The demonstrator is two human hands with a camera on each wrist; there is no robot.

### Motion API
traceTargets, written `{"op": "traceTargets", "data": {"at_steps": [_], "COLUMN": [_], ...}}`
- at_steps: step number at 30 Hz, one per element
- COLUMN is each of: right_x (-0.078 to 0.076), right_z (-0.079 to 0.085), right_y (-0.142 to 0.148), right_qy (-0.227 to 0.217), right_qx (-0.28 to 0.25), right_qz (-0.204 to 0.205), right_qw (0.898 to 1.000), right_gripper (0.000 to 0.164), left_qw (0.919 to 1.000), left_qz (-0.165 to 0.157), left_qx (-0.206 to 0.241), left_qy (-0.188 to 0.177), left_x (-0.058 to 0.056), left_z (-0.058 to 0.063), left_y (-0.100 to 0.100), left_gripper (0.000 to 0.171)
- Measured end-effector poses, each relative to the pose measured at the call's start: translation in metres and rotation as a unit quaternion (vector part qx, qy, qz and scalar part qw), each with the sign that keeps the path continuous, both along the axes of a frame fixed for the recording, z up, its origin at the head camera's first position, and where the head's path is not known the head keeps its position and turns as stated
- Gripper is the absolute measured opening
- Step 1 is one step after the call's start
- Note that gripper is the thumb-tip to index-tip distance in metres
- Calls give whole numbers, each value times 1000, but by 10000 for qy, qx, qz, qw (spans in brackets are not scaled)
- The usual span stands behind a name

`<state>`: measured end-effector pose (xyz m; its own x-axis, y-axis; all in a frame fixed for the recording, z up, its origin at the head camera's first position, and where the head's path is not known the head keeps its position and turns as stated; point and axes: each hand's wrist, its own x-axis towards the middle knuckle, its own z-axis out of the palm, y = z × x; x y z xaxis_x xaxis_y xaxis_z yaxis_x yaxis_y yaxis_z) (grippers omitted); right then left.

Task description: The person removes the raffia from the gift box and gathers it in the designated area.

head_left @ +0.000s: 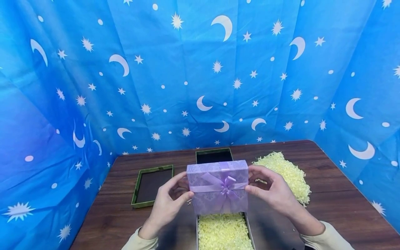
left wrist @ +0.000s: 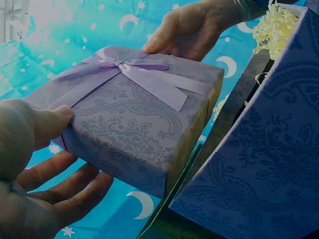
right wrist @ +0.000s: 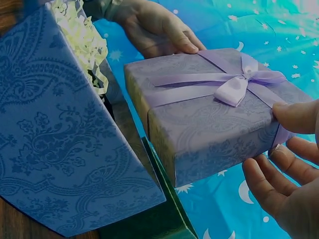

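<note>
A lilac patterned gift box lid (head_left: 206, 201), tied with a ribbon and bow (head_left: 227, 185), is held up between both hands, tilted with its top toward the head camera. My left hand (head_left: 168, 199) grips its left side, thumb on the face and fingers beneath. At the opposite side my right hand (head_left: 276, 191) grips it the same way. Below and nearer stands a patterned box (left wrist: 259, 144) filled with pale yellow shredded paper (head_left: 223, 231). The lid is apart from this box in both wrist views.
A shallow green-rimmed tray (head_left: 136, 194) lies at left on the brown table (head_left: 107, 198). Behind the lid is another green-edged dark box (head_left: 214, 150). A heap of yellow shredded paper (head_left: 290, 173) sits at right. Blue star-and-moon cloth (head_left: 193, 62) hangs around the table.
</note>
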<state>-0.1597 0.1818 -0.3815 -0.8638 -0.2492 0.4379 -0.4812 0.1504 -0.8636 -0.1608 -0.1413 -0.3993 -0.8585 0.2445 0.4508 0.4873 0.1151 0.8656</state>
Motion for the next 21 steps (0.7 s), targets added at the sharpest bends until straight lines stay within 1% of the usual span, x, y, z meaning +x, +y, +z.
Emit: {"op": "traceTargets", "data": {"at_steps": [6,12,17,21], "right_x": [1,2,4,3], "right_z": [-2,-2,-2,-3], "right_y": [0,-1,-2,-3], "right_qy": [37,30,51,214], "right_qx": [-55,-151,-226,-362], "right_qz": [27,73,92,147], "right_qw": [10000,9999,9997,9990], "right_gripper": [51,52,52,53], "left_qw": [9997,9984,9980,9975], "left_qz": [28,88,-36,-123], "left_qx": [-3,-56,107,259], "left_qy": [256,559,615,647], "left_x": [2,0,0,-1], "left_z": [-1,-3,-4,-5], "left_y": [0,-1,0,1], "left_gripper": [54,51,50,48]}}
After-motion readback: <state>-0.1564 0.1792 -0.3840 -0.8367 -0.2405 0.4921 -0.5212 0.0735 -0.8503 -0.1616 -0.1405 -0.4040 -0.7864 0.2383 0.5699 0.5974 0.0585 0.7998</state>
